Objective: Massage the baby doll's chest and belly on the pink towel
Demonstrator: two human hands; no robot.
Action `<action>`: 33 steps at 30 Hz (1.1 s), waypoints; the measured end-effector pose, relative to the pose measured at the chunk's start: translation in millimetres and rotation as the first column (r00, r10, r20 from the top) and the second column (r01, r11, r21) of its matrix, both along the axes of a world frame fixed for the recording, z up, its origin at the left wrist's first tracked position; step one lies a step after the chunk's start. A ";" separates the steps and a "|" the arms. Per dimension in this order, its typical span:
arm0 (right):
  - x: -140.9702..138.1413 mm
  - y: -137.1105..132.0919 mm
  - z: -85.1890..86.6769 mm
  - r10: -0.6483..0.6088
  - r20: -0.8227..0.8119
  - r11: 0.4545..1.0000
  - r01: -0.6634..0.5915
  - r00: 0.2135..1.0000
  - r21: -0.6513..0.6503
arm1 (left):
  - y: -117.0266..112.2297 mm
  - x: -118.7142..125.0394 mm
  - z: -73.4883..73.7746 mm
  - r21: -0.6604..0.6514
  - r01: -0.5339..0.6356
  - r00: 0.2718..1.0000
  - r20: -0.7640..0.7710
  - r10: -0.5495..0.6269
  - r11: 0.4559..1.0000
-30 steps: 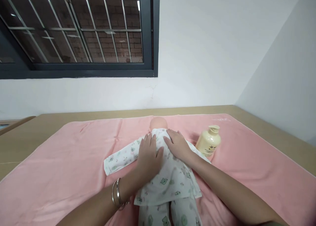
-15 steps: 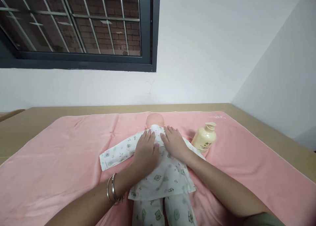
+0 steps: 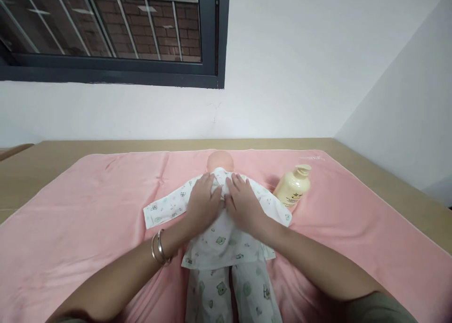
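Hands lie flat, fingers spread, on the doll (image 3: 226, 229): left hand (image 3: 205, 203) and right hand (image 3: 243, 205) side by side on its printed top, pressing the cloth smooth below the collar. It lies centred on the pink towel (image 3: 88, 219); a lotion bottle (image 3: 293, 187) leans at two o'clock, within reach.

Plain room: barred window (image 3: 106, 26), towel-covered table (image 3: 42, 158), baby doll (image 3: 221, 219).
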State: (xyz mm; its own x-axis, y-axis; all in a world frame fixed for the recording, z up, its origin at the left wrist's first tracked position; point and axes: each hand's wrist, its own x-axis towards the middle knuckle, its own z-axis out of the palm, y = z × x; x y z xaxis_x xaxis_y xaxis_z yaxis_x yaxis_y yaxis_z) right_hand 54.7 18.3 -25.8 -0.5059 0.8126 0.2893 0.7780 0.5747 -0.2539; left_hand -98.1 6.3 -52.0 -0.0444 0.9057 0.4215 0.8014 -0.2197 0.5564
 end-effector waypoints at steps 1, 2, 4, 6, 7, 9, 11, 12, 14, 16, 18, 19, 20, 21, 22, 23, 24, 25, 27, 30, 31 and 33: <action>-0.6 -11.6 0.5 0.059 0.001 0.998 -0.059 0.998 0.018 | 7.3 -4.8 0.7 -0.013 0.002 1.000 0.023 -0.001 1.000; -0.5 -19.5 1.2 0.106 -0.003 0.994 -0.106 0.994 0.028 | 12.6 -8.2 0.4 -0.014 0.004 0.999 0.033 -0.003 1.000; 1.3 -19.5 2.2 0.138 -0.028 0.990 -0.137 0.990 0.031 | 14.1 -9.0 -3.0 0.023 0.017 1.000 0.015 -0.018 1.000; 4.7 0.2 1.4 0.071 -0.060 0.997 -0.071 0.996 0.016 | 3.2 -2.8 -6.9 0.073 0.032 0.999 -0.022 -0.030 0.997; 6.6 13.8 0.1 0.025 -0.065 1.000 -0.024 0.998 0.003 | -4.8 1.2 -7.5 0.082 0.051 0.998 -0.035 -0.049 0.995; 9.9 38.4 -2.6 -0.023 -0.043 1.000 0.022 0.999 -0.022 | -19.8 7.5 -4.3 0.068 0.097 0.995 -0.038 -0.094 0.993; 11.4 49.7 -3.1 -0.008 -0.014 1.000 0.008 1.000 -0.015 | -26.1 8.2 3.7 0.051 0.122 0.993 -0.003 -0.122 0.991; 11.5 49.1 -1.6 0.010 -0.002 1.000 -0.010 1.000 0.000 | -24.9 6.2 8.2 0.053 0.121 0.992 0.028 -0.123 0.991; 11.5 39.2 5.1 0.035 0.023 0.999 -0.036 0.999 0.033 | -15.2 -0.8 14.9 0.066 0.096 0.989 0.106 -0.103 0.993; 12.2 26.2 14.6 0.019 0.044 1.000 -0.020 0.999 0.025 | -1.1 -8.6 15.9 0.079 0.074 0.986 0.142 -0.085 0.994; 13.7 19.1 21.8 -0.026 0.033 0.999 0.027 0.999 -0.032 | 11.1 -13.9 10.9 0.084 0.035 0.993 0.111 -0.044 0.996; 14.3 18.9 23.0 -0.051 0.005 0.997 0.051 0.999 -0.061 | 15.2 -15.0 7.0 0.076 0.009 0.996 0.082 -0.016 0.997; 14.6 20.7 22.2 -0.069 -0.036 0.995 0.066 0.997 -0.077 | 17.8 -15.2 2.8 0.057 -0.015 0.999 0.052 0.012 0.998; 14.3 24.0 19.3 -0.077 -0.079 0.994 0.071 0.994 -0.078 | 19.1 -14.6 -1.4 0.029 -0.033 0.999 0.027 0.032 0.999; 13.5 28.1 14.6 -0.079 -0.115 0.995 0.073 0.990 -0.063 | 19.1 -13.4 -5.1 0.000 -0.041 0.999 0.008 0.041 0.999; 12.2 32.3 8.7 -0.080 -0.133 0.996 0.076 0.988 -0.039 | 18.4 -11.9 -8.3 -0.022 -0.037 0.999 -0.006 0.037 0.999; 10.7 36.0 2.3 -0.081 -0.133 0.997 0.080 0.988 -0.015 | 17.2 -10.2 -10.9 -0.030 -0.031 0.999 -0.017 0.030 0.999; 9.2 39.0 -4.1 -0.084 -0.119 0.996 0.085 0.989 0.003 | 15.8 -8.5 -12.9 -0.022 -0.030 0.999 -0.022 0.030 0.999; 6.8 42.4 -14.2 -0.085 -0.084 0.996 0.087 0.993 0.022 | 13.4 -5.9 -15.5 0.014 -0.040 0.999 -0.021 0.041 0.999; 6.1 43.2 -20.0 -0.080 -0.070 0.996 0.082 0.994 0.034 | 12.0 -3.9 -17.1 0.051 -0.057 0.998 -0.022 0.058 0.997; 6.7 43.3 -19.8 -0.078 -0.071 0.996 0.081 0.994 0.036 | 12.1 -3.7 -17.3 0.054 -0.058 0.998 -0.028 0.059 0.997; 8.8 44.1 -18.1 -0.064 -0.073 0.997 0.067 0.995 0.034 | 12.6 -3.8 -17.2 0.056 -0.058 0.997 -0.041 0.060 0.997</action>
